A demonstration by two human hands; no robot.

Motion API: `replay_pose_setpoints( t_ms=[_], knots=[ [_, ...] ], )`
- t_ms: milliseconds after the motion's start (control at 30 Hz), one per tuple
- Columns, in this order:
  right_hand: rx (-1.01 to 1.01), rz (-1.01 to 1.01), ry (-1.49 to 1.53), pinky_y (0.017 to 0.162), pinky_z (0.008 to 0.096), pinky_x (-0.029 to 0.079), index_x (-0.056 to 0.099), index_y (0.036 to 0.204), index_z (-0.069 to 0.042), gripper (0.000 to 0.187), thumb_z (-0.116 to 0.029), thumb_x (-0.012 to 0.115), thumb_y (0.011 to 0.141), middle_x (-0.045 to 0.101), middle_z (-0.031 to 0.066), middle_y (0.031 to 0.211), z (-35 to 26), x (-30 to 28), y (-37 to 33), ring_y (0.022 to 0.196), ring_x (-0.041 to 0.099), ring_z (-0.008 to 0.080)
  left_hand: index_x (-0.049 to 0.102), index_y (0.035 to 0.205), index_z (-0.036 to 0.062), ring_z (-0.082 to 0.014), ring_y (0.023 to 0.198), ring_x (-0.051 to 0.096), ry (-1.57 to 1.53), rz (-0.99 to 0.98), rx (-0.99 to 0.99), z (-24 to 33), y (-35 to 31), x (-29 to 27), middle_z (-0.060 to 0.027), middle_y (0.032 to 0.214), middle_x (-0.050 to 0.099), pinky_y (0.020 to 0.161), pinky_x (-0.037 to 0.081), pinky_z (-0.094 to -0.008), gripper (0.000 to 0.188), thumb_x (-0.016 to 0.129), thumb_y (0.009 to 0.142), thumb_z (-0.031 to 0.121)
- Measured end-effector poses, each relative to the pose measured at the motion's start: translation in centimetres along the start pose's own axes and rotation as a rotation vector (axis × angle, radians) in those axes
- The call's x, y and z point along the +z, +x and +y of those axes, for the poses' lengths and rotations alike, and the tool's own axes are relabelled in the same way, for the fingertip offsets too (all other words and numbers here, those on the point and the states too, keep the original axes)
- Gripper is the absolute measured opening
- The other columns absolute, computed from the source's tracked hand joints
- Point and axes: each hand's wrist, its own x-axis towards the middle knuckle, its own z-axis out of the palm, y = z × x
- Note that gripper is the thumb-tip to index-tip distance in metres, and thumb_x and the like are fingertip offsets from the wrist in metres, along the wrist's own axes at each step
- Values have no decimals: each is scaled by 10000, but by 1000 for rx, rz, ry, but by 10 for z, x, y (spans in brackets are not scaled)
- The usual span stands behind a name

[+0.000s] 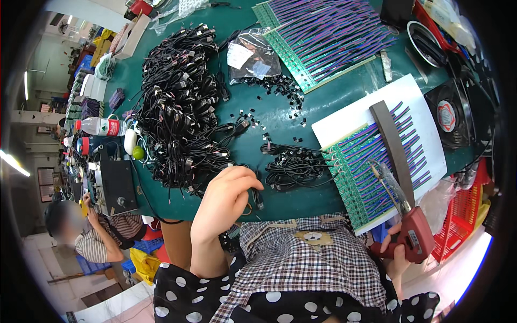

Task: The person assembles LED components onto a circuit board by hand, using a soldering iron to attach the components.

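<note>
My left hand (229, 196) is at the table's front edge with its fingers curled inward. What they grip is hidden; a black cable end with a plug (259, 200) shows beside the fingertips. In my right hand (396, 253) is a soldering gun (417, 237) with a red handle, its thin tip pointing up and left over a green circuit board panel (347, 185). Rows of purple and blue wires run across that panel, which lies on a white sheet (412, 97). A dark flat bar (392, 145) presses across the wires. Coiled black cables (293, 169) lie against the panel's left edge.
A big heap of black cables (180, 107) covers the table's left. Small black connectors (291, 97) lie scattered near a clear bag (253, 56). More wired panels (318, 43) are stacked behind. A bottle (102, 126) and black box (118, 185) stand left; another person (94, 234) sits beyond.
</note>
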Motion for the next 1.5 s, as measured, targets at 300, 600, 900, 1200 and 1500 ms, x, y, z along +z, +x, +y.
replay_pose_setpoints(
  t_ms=[300, 600, 900, 1200, 1500],
  knots=[
    [0, -55, 33, 517, 270, 399, 399, 1168, 45, 560, -347, 625, 838, 504, 141, 997, -7, 0, 1, 584, 498, 157, 610, 925, -3, -187, 763, 572, 72, 277, -266, -8, 23, 36, -96, 822, 608, 671, 425, -281, 180, 647, 753, 36],
    [-6, -80, 71, 533, 273, 427, 398, 1184, 43, 556, -326, 625, 834, 510, 135, 1005, -5, -3, 3, 610, 506, 162, 658, 885, 2, -107, 756, 570, -241, 268, -149, -14, 24, 41, -52, 795, 644, 672, 425, -253, 125, 667, 765, 34],
    [219, -127, 37, 536, 227, 442, 394, 1181, 35, 632, -241, 758, 745, 516, 106, 1015, -21, 4, 1, 618, 550, 137, 673, 802, -10, -99, 674, 592, -775, -188, -100, 68, 17, 38, -52, 764, 629, 583, 441, -208, 74, 702, 734, -10],
    [232, -340, 130, 796, 258, 508, 403, 1184, 0, 436, 120, 575, 801, 486, 83, 1063, -30, 44, 26, 962, 591, 161, 640, 873, -67, -114, 682, 628, -1176, -561, -276, 88, 23, 91, -89, 820, 626, 603, 505, -203, 82, 655, 803, -25],
    [139, -290, 65, 713, 248, 523, 419, 1159, 16, 422, 99, 609, 792, 475, 82, 1066, -36, 45, 29, 874, 600, 146, 645, 890, -52, -103, 715, 646, -1013, -483, -282, 99, 18, 91, -76, 820, 653, 629, 520, -213, 113, 668, 805, 19]
  ],
)
